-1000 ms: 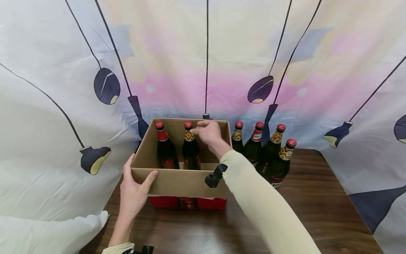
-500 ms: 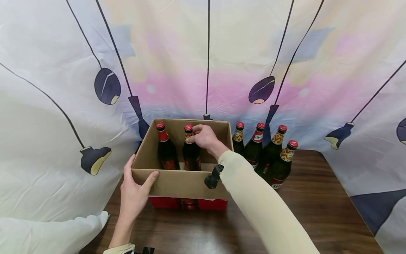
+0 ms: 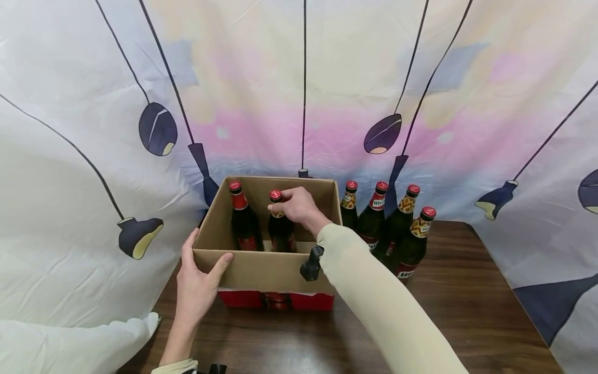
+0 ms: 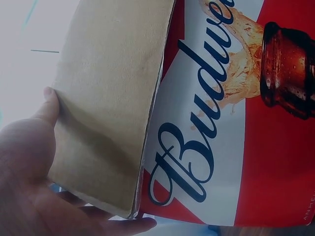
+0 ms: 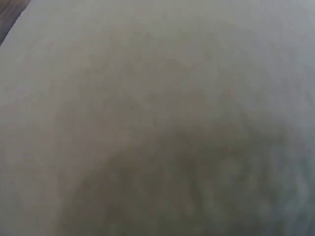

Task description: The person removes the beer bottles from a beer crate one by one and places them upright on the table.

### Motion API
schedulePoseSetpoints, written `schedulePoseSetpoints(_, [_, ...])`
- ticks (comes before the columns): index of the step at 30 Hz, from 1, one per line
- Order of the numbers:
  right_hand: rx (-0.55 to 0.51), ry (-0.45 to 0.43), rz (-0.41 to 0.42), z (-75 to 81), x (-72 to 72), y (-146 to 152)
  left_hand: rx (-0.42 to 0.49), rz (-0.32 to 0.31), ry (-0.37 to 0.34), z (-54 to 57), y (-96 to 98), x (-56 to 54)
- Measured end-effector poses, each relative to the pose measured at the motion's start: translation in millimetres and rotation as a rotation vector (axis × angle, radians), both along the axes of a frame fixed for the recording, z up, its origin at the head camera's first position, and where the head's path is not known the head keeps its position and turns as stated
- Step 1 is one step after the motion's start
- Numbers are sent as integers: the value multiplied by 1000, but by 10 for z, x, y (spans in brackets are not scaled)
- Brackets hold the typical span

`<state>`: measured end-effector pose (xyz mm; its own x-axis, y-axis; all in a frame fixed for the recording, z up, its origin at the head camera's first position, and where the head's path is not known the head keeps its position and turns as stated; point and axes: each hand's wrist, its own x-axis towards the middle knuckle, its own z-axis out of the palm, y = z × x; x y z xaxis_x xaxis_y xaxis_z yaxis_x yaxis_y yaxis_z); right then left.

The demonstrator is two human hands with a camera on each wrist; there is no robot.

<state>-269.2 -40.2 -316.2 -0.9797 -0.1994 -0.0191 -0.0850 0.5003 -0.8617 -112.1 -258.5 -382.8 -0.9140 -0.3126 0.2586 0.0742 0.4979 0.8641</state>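
In the head view, the right hand [image 3: 301, 206] pinched the neck of a bottle [image 3: 281, 231] in the middle of the box [image 3: 268, 270], maybe to set it straight. A red-necked bottle [image 3: 245, 223] stood in the box's left part. Four bottles [image 3: 416, 249] stood right of the box. The left hand [image 3: 198, 288] gripped the box's front left corner, likely to keep it still.

In the left wrist view, its thumb [image 4: 50, 105] touched the box's edge.

The right wrist view showed a tan blur [image 5: 147, 88]; I couldn't tell the grip there.

From the head: looks forward and down, taking in box [image 3: 266, 271], left hand [image 3: 198, 285] and right hand [image 3: 300, 208]. From the left wrist: faces the box's front close up, past the left hand; shares both with the head view. From the right wrist: faces a blurred tan surface [image 5: 147, 88], very near.
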Motion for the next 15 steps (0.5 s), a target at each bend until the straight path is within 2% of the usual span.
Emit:
schedulePoseSetpoints(8, [-57,-4,-97,8,13,46,12,-11,-10,-26,17,-34])
schedulePoseSetpoints(15, [-255,-19,-85,104,129,92,10,4,-15,-11,-13,-8])
